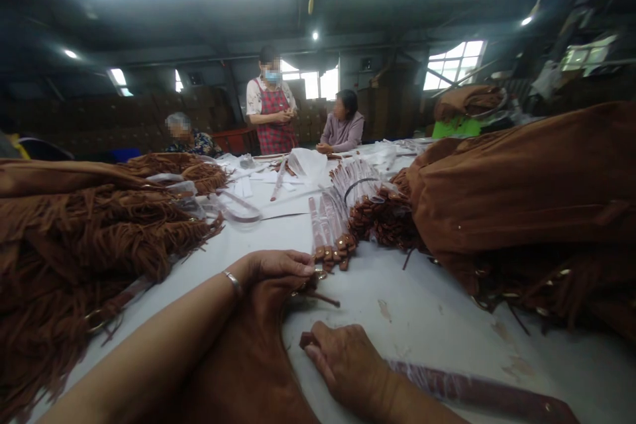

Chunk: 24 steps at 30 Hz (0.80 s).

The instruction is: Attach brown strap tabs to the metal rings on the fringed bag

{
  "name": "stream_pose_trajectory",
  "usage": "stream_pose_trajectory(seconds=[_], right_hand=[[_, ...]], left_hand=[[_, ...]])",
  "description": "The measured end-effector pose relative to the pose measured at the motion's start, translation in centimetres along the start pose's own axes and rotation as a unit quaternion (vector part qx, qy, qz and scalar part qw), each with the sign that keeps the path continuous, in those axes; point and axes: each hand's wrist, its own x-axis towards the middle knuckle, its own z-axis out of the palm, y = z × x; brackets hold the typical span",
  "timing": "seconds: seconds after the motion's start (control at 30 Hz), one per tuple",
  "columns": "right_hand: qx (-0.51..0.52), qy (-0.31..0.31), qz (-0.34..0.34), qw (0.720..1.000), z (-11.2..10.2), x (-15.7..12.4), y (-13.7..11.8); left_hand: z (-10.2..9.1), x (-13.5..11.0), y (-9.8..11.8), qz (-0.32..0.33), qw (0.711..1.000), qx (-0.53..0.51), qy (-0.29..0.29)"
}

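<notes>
A brown suede-like bag (248, 351) lies in front of me, its open edge curving toward the right. My left hand (278, 264), with a silver bracelet at the wrist, pinches the bag's upper corner by a gold metal ring (320, 273). A thin brown cord (322, 298) sticks out just below that ring. Closed around a brown leather strap (472, 387), my right hand (348, 359) is lower and to the right, over the white table. The strap's tip shows past the thumb, and its plastic-wrapped length runs off behind the wrist to the right.
Fringed brown bags (99, 232) are heaped at left, and more brown bags (521, 192) at right. Plastic-wrapped straps (325, 228) lie ahead, beside a tied strap bundle (360, 189). Clear plastic (308, 164) covers part of the white table (268, 235). Three people are beyond it.
</notes>
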Motion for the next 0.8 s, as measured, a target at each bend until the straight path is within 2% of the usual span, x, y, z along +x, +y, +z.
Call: stream_pose_trajectory(seconds=[0.1, 0.17, 0.27, 0.37, 0.47, 0.53, 0.6, 0.67, 0.8], right_hand=[[0.016, 0.001, -0.001, 1.0, 0.1, 0.0, 0.1], [0.035, 0.008, -0.004, 0.999, 0.0, 0.0, 0.2], [0.083, 0.034, -0.001, 0.996, -0.1, 0.2, 0.4], [0.188, 0.055, 0.044, 0.98, -0.3, 0.5, 0.9], [0.35, 0.022, 0.121, 0.929, -0.3, 0.9, 1.6], [0.437, 0.009, 0.137, 0.889, -0.5, 1.0, 1.9], [0.491, 0.018, 0.126, 0.862, -0.7, 1.0, 2.0], [0.529, 0.027, 0.117, 0.84, -1.1, 0.8, 1.8], [0.593, 0.011, 0.125, 0.796, -2.0, 0.5, 0.9]], left_hand=[[0.8, -1.2, 0.9, -0.009, 1.0, 0.009, -0.001], [1.5, -1.9, 1.1, -0.012, 0.999, 0.029, 0.019], [3.2, -2.9, 0.9, 0.001, 0.992, 0.08, 0.099], [5.7, -4.2, -0.1, 0.015, 0.968, 0.137, 0.21], [8.3, -5.8, -1.4, 0.039, 0.917, 0.238, 0.317], [9.6, -6.9, -2.2, 0.062, 0.857, 0.35, 0.372], [10.3, -7.7, -2.8, 0.073, 0.802, 0.443, 0.393], [10.7, -8.2, -3.2, 0.075, 0.782, 0.48, 0.39], [10.6, -8.3, -3.5, 0.089, 0.784, 0.482, 0.382]])
